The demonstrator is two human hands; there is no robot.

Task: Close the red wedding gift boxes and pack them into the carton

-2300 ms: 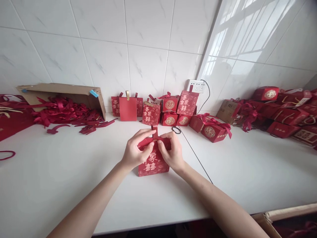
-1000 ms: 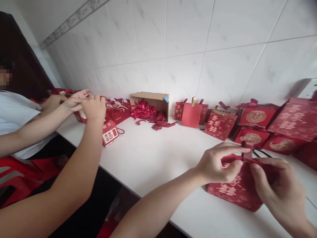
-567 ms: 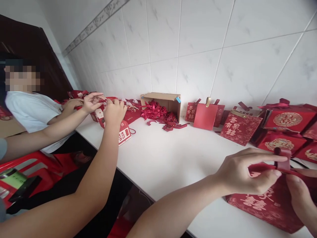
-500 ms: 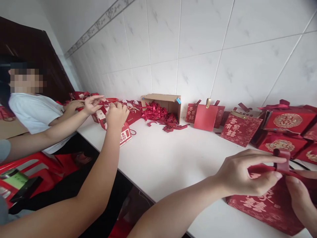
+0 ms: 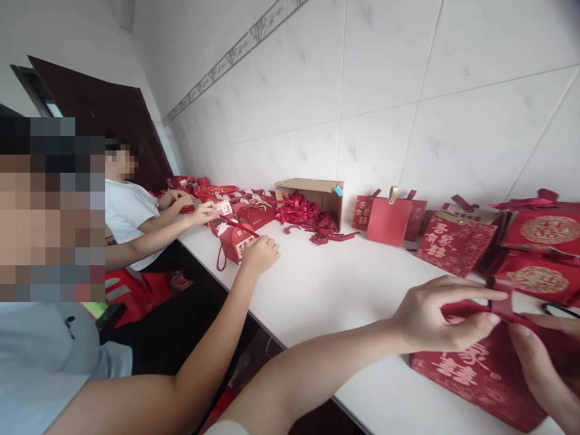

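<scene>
White table (image 5: 317,290); left hand (image 5: 439,317), right hand (image 5: 544,365) gripping red bag (image 5: 493,377).

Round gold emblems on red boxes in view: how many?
2, at frame right: upper emblem on the top box, lower emblem on the box beneath. More may be hidden.

"吾家有囍" on a patterned bag (image 5: 455,244), "囍" on the held bag (image 5: 480,374)

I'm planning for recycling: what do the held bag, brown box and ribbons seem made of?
Bag: probably stiff printed card, fairly matt, judging by its flat panel and crisp lower edge.
Box: most likely cardboard, dull; its walls are plain brown and thin.
Ribbons: perhaps satin fabric; they lie in soft loops with a slight sheen.
</scene>
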